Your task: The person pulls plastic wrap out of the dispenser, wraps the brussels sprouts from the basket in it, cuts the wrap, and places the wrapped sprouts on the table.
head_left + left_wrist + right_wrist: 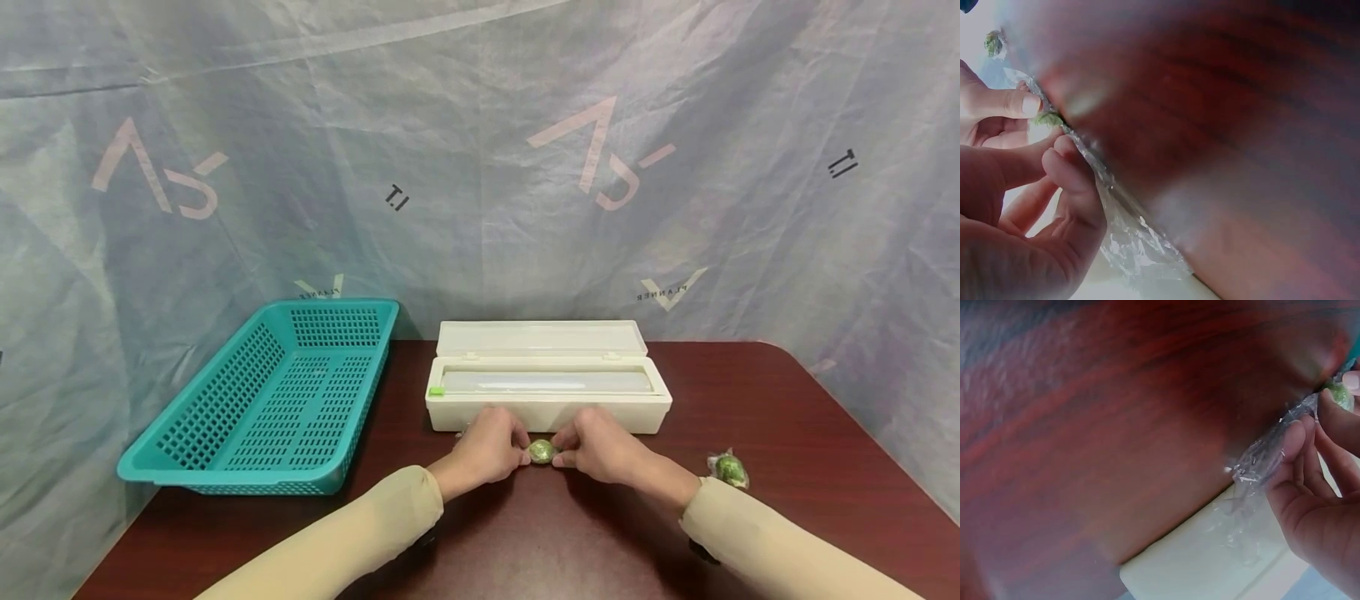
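Observation:
A small round green item (541, 452), covered in clear plastic wrap, sits between both hands at the front of a white wrap dispenser. My left hand (491, 446) pinches the wrap at the item's left side, thumb against fingertips. From the other side, my right hand (607, 446) pinches the wrap at the item's right end. Loose crinkled plastic wrap (1141, 244) trails below the left fingers in the left wrist view. More of this film (1257, 456) hangs beside the right fingers in the right wrist view. The fingers partly cover the green item there.
Behind the hands stands the white wrap dispenser (547, 417), its lid (540, 337) raised. A teal plastic basket (232, 477) is on the left of the dark red table (540, 550). Another wrapped green item (729, 469) lies to the right. A grey printed sheet (480, 167) hangs behind.

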`<move>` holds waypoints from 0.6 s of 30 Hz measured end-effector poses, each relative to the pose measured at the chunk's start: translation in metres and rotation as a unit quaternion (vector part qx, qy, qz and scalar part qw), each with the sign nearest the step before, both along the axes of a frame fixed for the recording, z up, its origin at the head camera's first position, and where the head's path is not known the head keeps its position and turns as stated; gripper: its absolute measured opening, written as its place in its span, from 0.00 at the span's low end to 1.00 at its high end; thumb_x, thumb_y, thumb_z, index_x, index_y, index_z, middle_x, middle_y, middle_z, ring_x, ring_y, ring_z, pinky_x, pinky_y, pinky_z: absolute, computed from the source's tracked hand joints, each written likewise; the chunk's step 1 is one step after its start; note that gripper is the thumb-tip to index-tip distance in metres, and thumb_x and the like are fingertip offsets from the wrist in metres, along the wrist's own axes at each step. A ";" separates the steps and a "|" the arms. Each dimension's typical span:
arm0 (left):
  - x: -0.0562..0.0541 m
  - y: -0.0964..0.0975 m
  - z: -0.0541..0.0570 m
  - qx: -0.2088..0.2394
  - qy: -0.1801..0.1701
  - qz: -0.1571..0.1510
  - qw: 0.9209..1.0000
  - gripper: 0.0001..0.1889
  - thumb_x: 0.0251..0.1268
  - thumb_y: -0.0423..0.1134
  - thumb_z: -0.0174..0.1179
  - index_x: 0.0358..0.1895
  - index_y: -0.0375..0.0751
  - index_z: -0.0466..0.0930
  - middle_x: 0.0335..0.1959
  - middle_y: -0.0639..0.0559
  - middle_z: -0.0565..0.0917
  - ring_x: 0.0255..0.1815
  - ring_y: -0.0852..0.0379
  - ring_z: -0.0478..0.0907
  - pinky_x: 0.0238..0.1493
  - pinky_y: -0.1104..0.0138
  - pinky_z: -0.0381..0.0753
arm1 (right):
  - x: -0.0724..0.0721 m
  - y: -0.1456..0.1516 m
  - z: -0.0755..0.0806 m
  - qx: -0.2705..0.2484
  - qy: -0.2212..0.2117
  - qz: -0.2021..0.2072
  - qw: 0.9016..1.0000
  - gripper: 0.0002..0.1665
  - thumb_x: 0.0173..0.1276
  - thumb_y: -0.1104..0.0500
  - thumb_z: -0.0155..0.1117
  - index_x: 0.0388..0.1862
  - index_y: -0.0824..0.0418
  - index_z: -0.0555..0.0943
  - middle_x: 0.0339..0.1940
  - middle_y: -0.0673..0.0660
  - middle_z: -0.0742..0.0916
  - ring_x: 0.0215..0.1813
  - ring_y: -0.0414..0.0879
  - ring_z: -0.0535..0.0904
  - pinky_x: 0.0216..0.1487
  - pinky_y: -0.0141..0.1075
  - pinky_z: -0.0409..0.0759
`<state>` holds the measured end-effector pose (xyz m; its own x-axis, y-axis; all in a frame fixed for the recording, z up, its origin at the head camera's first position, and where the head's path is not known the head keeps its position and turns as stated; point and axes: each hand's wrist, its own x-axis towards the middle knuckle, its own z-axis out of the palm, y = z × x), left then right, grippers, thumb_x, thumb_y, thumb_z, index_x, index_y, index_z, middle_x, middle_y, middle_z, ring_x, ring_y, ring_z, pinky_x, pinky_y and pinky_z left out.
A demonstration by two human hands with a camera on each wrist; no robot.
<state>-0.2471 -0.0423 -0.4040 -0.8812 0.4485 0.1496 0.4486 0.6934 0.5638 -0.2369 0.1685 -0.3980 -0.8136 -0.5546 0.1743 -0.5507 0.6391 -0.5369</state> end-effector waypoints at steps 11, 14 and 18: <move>0.007 -0.005 0.009 -0.028 -0.001 -0.023 0.999 0.06 0.54 0.30 0.78 0.25 0.43 0.91 0.25 0.58 0.88 0.35 0.61 0.82 0.40 0.68 0.81 | 0.006 -0.001 -0.001 -0.020 -0.038 -0.004 0.999 0.07 0.57 0.67 0.82 0.35 0.63 0.91 0.23 0.44 0.88 0.28 0.32 0.80 0.31 0.31 0.79; 0.007 -0.006 0.011 -0.039 -0.001 -0.033 0.999 0.05 0.56 0.28 0.76 0.27 0.42 0.92 0.27 0.57 0.89 0.37 0.61 0.83 0.41 0.69 0.81 | 0.006 0.000 0.000 -0.019 -0.040 0.001 0.999 0.06 0.57 0.68 0.82 0.33 0.62 0.92 0.24 0.44 0.89 0.29 0.33 0.81 0.32 0.31 0.80; 0.006 -0.007 0.010 -0.044 0.002 -0.040 0.998 0.07 0.57 0.28 0.76 0.25 0.42 0.91 0.25 0.58 0.88 0.33 0.63 0.80 0.38 0.71 0.80 | 0.008 -0.001 0.001 -0.024 -0.037 0.008 0.999 0.06 0.59 0.68 0.80 0.28 0.59 0.92 0.25 0.44 0.90 0.30 0.34 0.82 0.33 0.31 0.80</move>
<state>-0.2407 -0.0495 -0.3945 -0.8420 0.5283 0.1093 0.5059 0.7029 0.5000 -0.2294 0.1678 -0.3973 -0.8159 -0.5608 0.1408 -0.5191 0.6033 -0.6054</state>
